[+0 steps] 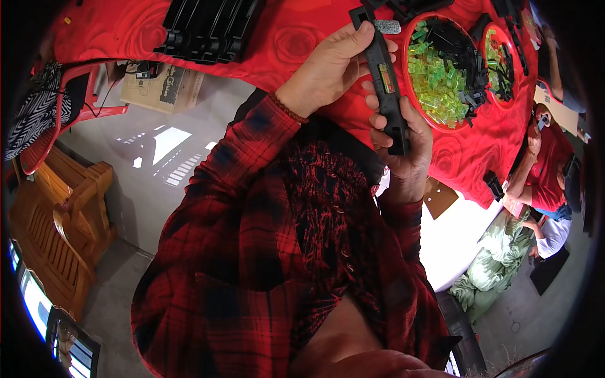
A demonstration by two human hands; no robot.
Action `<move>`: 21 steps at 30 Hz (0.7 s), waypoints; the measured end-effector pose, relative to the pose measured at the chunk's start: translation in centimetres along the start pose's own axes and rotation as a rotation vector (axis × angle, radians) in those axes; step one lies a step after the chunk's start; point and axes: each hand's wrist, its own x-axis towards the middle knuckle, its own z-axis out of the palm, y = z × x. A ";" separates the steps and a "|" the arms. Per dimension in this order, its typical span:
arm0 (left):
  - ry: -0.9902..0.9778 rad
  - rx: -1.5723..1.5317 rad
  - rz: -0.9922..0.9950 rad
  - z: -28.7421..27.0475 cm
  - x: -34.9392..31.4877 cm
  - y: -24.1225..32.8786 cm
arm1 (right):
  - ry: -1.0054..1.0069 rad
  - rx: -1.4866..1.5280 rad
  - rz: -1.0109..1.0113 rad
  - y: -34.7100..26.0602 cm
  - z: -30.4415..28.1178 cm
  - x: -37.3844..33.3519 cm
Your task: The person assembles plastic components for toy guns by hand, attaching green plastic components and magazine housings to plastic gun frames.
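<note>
Black plastic level bar with yellow vial, at 1 o'clock over red counter. Left hand clenched on top, right hand on bottom. Looks stiff, light; end holds suit.

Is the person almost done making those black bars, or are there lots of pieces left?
Looks like plenty left. A stack of black bars already lies on the red table, perhaps finished. Both the left hand and right hand hold one black bar with a yellow-green insert. The red bowl is heaped with yellow-green and black pieces.
</note>
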 end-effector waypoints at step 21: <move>0.069 0.025 -0.119 -0.4 -0.6 -1.7 | 0.387 -2.047 -0.928 3.3 2.2 2.0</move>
